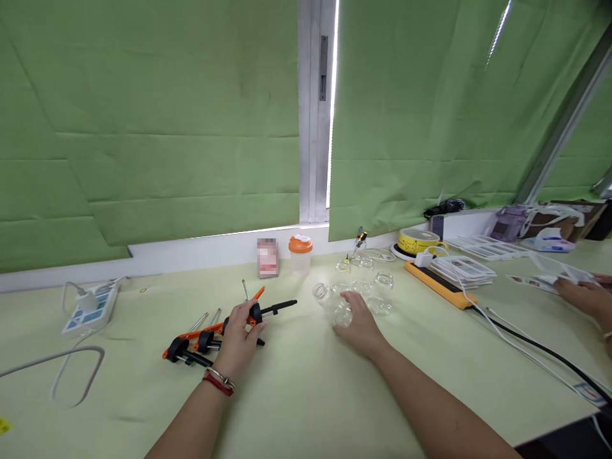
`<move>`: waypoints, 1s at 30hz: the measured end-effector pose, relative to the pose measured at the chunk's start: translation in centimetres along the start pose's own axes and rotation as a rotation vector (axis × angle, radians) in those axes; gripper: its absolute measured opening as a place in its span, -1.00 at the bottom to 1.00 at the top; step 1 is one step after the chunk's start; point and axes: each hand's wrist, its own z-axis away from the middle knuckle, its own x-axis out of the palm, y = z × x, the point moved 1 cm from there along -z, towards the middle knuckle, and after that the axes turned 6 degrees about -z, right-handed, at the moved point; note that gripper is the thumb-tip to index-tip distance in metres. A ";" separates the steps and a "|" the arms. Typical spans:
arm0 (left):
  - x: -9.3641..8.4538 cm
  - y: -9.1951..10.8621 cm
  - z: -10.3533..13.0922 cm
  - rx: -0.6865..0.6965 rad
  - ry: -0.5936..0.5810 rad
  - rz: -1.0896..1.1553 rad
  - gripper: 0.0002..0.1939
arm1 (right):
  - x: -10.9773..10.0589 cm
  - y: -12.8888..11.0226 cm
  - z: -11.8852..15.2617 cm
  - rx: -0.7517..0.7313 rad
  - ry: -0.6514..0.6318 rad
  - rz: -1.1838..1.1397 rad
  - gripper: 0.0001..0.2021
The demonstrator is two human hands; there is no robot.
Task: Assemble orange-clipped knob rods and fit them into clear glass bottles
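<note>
My left hand [239,338] is closed around one of several orange-and-black pieces [280,307], which look like sprayer heads with black round caps, black nozzles and thin metal rods. More of these pieces [184,352] lie beside and under that hand, partly hidden by it. To the right, my right hand [362,328] grips a clear bottle [329,303] with fingers and thumb. The bottle is tilted, its threaded neck pointing up and left. Just behind that hand stand several clear jars or bottles [384,284], hard to tell apart.
An orange-lidded cup [300,258] and a small box [268,260] stand by the wall. An orange power strip [442,287] with cables and a card stack [463,269] lie on the right. Another person's hands [586,299] handle papers at far right. A white power strip [93,309] lies left.
</note>
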 end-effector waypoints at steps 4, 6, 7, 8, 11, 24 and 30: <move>-0.1 0.2 0.2 0.024 -0.021 0.042 -0.59 | -0.3 -0.6 0.3 -0.137 -0.083 0.066 -0.34; -0.1 0.3 0.3 0.045 -0.037 0.044 -0.59 | -0.4 -1.1 0.4 -0.182 -0.101 0.083 -0.34; -0.1 0.4 0.3 0.057 -0.046 0.044 -0.59 | -0.3 -1.5 0.6 -0.203 -0.107 0.089 -0.35; -0.1 0.5 0.4 0.070 -0.061 0.046 -0.59 | -0.3 -1.9 0.7 -0.227 -0.114 0.094 -0.36; 0.0 1.0 0.6 0.112 -0.116 0.070 -0.58 | 0.1 -3.1 1.3 -0.302 -0.145 0.101 -0.36; 0.3 3.4 1.5 0.210 -0.207 0.161 -0.57 | 0.9 -4.6 2.4 -0.441 -0.150 0.074 -0.34; 0.4 3.5 1.5 0.187 -0.192 0.174 -0.55 | 0.9 -4.6 2.4 -0.485 -0.146 0.096 -0.34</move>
